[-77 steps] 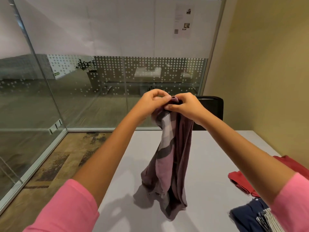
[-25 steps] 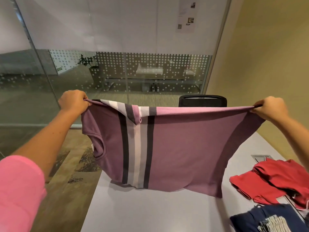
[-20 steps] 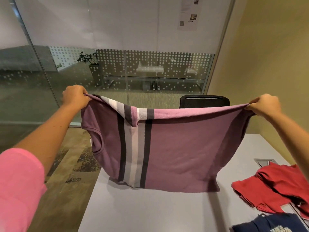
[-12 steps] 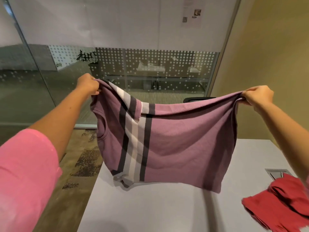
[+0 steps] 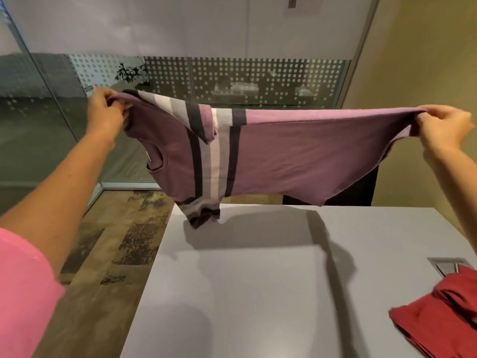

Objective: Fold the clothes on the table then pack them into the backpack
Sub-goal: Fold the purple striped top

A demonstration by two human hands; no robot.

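Item: purple striped T-shirt (image 5: 278,161), mauve with a band of dark, grey and white stripes running down the left of its middle. It hung spread wide in the air above the far edge of the counter (image 5: 258,293), held up by both hands. Its striped lower corner drooped lowest, at or just above the counter's far left corner; whether it touched could not be told. A neck opening showed on the left part of the cloth, and a flap of the top edge was folded over near the stripes.

Left hand (image 5: 107,117): raised, fingers clenched on the shirt's upper left corner, cloth bunched in the grip.

Right hand (image 5: 444,126): raised at about the same height, fingers pinching the upper right corner, cloth pulled taut between the two hands.

Red garment (image 5: 444,313): crumpled on the counter's near right side, well apart from the shirt, partly cut off by the frame.

Counter: pale grey, with the shirt's shadow across it and a metal-rimmed recess (image 5: 444,264) at its right, partly covered by the red garment.

Pink sleeve (image 5: 23,293): on the left arm, lower left.
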